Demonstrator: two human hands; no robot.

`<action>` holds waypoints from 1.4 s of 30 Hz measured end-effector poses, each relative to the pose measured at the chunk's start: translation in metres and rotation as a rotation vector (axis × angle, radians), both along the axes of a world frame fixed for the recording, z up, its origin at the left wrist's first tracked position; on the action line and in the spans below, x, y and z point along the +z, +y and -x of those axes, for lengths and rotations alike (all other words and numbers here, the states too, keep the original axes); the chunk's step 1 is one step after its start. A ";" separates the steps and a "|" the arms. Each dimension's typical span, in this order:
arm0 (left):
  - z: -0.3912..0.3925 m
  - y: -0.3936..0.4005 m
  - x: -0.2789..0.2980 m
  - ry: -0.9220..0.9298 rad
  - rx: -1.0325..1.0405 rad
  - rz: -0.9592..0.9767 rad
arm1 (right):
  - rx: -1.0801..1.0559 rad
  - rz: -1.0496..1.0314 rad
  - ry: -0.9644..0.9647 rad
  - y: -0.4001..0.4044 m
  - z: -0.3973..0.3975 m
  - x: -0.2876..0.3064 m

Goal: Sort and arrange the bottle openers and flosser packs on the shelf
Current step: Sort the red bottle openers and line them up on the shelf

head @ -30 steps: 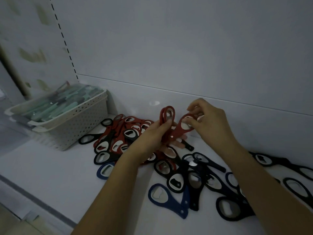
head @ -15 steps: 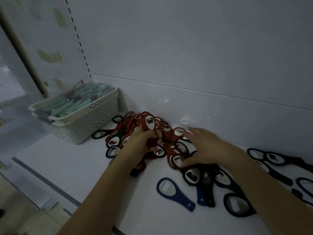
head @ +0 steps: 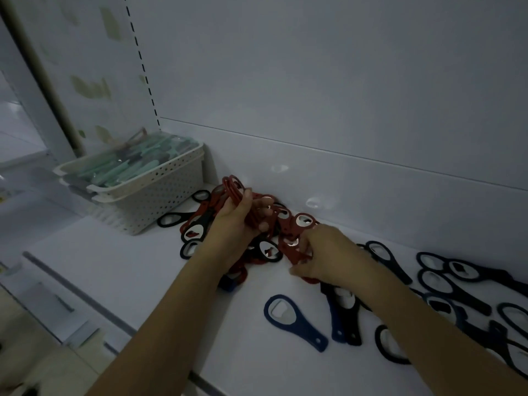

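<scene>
White shelf (head: 114, 270): colour-sorting underway, left hand (head: 234, 224) clutching a stack of red bottle openers (head: 233, 190), right hand (head: 323, 252) pinching another red opener (head: 297, 254), probably to stack next.

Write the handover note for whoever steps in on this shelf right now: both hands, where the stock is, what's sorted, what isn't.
Left hand: grips a stack of red bottle openers, raised above the red pile.
Right hand: fingers curled on a red opener at the pile's right edge.
Red pile: heaped near the shelf's back wall, with a few black openers mixed in.
Blue and black openers: scattered loose to the right; one blue opener lies alone in front.
Flosser packs: in the white basket, far left.
Done: reds mostly gathered, flossers binned.
Left: pull black from red, sort blue and black, line everything up.
</scene>
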State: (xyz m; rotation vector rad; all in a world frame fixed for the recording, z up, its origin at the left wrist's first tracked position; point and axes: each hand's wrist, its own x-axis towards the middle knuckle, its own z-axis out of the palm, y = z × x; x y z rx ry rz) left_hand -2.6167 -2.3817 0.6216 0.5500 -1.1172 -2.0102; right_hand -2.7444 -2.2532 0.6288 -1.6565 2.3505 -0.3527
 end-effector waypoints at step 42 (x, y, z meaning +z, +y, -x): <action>-0.007 -0.006 -0.005 -0.061 -0.175 -0.206 | -0.164 0.215 0.171 -0.048 0.053 0.002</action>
